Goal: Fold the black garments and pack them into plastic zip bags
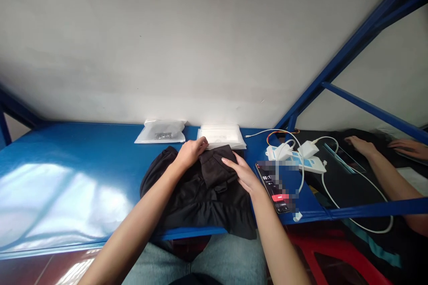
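A black garment (203,207) lies bunched on the blue tabletop in front of me, its lower edge hanging over the front rim. A small folded section of it (216,167) is raised in the middle. My right hand (244,171) grips that section from the right, thumb on top and fingers mostly behind it. At its upper left corner, my left hand (192,153) is closed with curled fingertips against the cloth; the exact pinch is partly hidden. Just behind the hands lies a flat white packet (222,133), close to my left fingertips.
A frosted zip bag (160,132) with a dark label lies by the wall. To the right are a phone (272,187), a white power strip (297,160) with plugs, and looping cables. Another person's arm (384,169) rests beyond the blue frame (334,67). A red stool (321,249) stands below.
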{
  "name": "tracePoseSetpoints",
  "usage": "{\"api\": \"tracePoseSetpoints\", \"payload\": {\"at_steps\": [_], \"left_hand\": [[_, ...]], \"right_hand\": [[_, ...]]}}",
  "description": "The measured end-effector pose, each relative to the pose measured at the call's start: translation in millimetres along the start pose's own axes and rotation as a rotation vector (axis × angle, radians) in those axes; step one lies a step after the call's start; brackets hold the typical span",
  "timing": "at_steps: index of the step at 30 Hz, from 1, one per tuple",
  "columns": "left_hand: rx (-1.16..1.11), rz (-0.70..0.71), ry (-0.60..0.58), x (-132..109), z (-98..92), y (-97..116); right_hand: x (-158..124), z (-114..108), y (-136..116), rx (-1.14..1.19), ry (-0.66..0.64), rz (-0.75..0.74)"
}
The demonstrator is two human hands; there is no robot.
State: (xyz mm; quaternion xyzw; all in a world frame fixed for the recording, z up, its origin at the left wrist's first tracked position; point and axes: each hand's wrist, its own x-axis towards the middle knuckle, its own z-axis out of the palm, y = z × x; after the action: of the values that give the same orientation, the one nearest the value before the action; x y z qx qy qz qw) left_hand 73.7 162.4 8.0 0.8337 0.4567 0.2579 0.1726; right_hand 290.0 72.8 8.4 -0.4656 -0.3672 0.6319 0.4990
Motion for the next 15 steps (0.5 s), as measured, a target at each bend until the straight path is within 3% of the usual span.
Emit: {"api": "tracePoseSetpoints", "payload": {"at_steps": [7,12,15], "left_hand": [[-0.153,0.112,0.070,0.4,1.2,-5.2],[-0.181,0.216,0.012,0.8,3.0,-6.2],[-0.255,0.213,-0.014,-0.6,-0.2,-2.3]], "right_hand": [[-1.1,-2.8,1.8,-0.022,0.001,0.013],[-12.7,-1.1,-4.3,0.012,-0.105,0.059],[-16.3,0.6,-5.9,0.050,-0.099,0.054]]}}
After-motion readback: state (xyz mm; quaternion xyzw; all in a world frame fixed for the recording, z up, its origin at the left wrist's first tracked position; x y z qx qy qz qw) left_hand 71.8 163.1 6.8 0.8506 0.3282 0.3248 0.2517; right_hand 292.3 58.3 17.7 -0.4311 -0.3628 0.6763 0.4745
